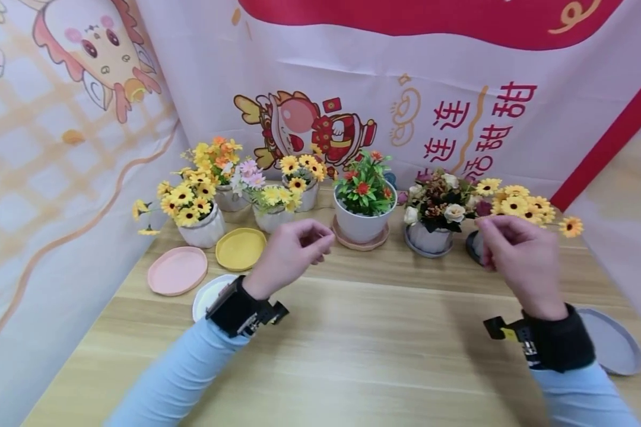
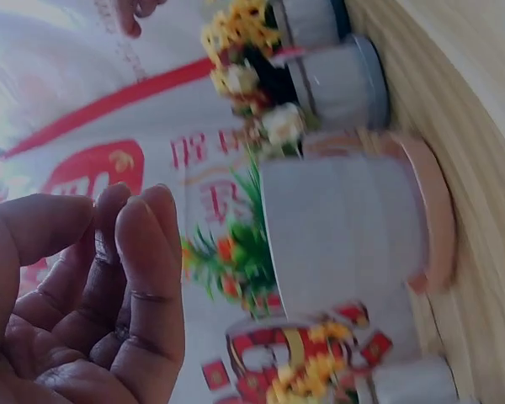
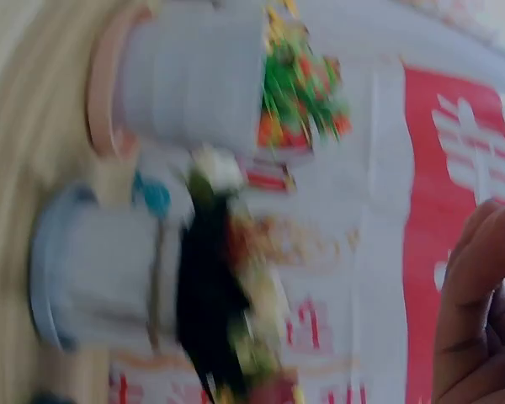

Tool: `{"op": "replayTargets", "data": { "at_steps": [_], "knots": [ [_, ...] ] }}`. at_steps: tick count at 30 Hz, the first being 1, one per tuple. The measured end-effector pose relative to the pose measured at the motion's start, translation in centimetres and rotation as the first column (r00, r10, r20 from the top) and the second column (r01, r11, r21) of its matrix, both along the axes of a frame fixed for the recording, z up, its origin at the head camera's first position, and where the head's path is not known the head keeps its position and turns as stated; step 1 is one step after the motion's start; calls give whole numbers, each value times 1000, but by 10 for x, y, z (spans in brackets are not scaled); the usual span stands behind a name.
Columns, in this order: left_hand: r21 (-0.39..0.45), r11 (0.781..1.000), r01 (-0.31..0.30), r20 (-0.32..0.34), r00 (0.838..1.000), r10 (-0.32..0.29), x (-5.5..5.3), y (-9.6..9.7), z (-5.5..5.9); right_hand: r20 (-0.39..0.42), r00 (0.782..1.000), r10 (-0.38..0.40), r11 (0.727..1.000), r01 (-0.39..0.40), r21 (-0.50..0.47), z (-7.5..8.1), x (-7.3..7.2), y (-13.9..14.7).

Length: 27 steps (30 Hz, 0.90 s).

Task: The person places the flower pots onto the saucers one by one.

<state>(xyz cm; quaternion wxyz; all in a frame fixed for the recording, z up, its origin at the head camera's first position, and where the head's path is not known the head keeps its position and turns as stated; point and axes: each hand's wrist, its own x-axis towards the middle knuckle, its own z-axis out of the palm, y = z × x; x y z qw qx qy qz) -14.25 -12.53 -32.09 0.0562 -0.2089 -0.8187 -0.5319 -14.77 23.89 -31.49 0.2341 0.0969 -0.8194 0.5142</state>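
Observation:
My left hand (image 1: 295, 252) hangs above the table, left of a white pot (image 1: 363, 219) of green leaves and orange-red flowers on a pink saucer (image 1: 360, 242). Its fingers are loosely bent, with nothing between thumb and fingertips in the left wrist view. On the right, my right hand (image 1: 523, 261) hovers in front of a pot of yellow daisies (image 1: 518, 204), fingers loosely curled and no object visible in them. Between the hands stands a pot of white and purple roses (image 1: 440, 204) on a grey-blue saucer (image 1: 428, 251). The right wrist view is blurred.
Several more potted flowers, among them yellow daisies (image 1: 189, 201), stand at the back left. Before them lie a pink saucer (image 1: 177, 271), a yellow saucer (image 1: 240, 249) and a white saucer (image 1: 205, 296). A grey saucer (image 1: 614, 344) sits by the right forearm. Printed cloth hangs behind.

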Motion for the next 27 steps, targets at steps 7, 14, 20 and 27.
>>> {"op": "replayTargets", "data": {
  "at_steps": [7, 14, 20, 27],
  "knots": [
    [-127, 977, -169, 43, 983, 176, -7, -57, -9, 26, 981, 192, 966, -193, 172, -19, -8, -55],
    [-516, 820, -247, 51, 947, 318, 14, -120, -16, 198, 902, 384, 882, -422, 209, -29, -14, -109],
    [-646, 700, -304, -54, 933, 356, 48, -159, -25, 346, 799, 493, 800, -572, 182, -41, -15, -156],
    [-704, 665, -248, 100, 893, 439, 72, -175, -38, 440, 686, 580, 685, -703, 192, -51, -15, -198]
  ]
}}
